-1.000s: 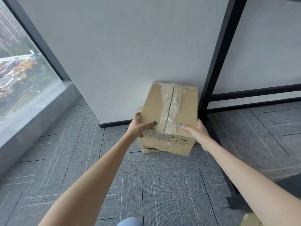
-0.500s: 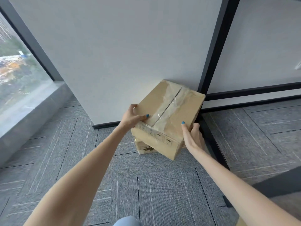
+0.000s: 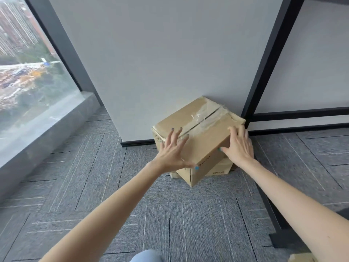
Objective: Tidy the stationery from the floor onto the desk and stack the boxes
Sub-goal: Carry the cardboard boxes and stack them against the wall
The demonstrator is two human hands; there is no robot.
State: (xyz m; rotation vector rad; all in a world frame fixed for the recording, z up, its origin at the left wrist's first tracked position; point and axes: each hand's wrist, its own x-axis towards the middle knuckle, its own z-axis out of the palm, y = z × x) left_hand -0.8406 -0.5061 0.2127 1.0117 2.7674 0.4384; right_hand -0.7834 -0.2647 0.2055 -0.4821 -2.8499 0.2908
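A taped brown cardboard box (image 3: 204,127) lies on top of a lower cardboard box (image 3: 219,168) on the carpet, against the white partition. The top box is turned diagonally, with one corner jutting out toward me past the lower one. My left hand (image 3: 172,150) lies spread on its top near the left side, thumb hooked down by the near corner. My right hand (image 3: 238,146) clasps its right edge, fingers over the top and thumb on the side face. Most of the lower box is hidden. No stationery is in view.
A white partition (image 3: 151,63) stands right behind the boxes. A black frame post (image 3: 264,72) rises at their right, and its black foot (image 3: 272,210) runs along the floor toward me. A window (image 3: 28,82) with a grey sill (image 3: 47,125) is at left. A cardboard corner (image 3: 302,258) shows at bottom right.
The top box has come down onto the lower box and turned further, now lying diagonally. My hands shifted from its front edge to its top and right edge.
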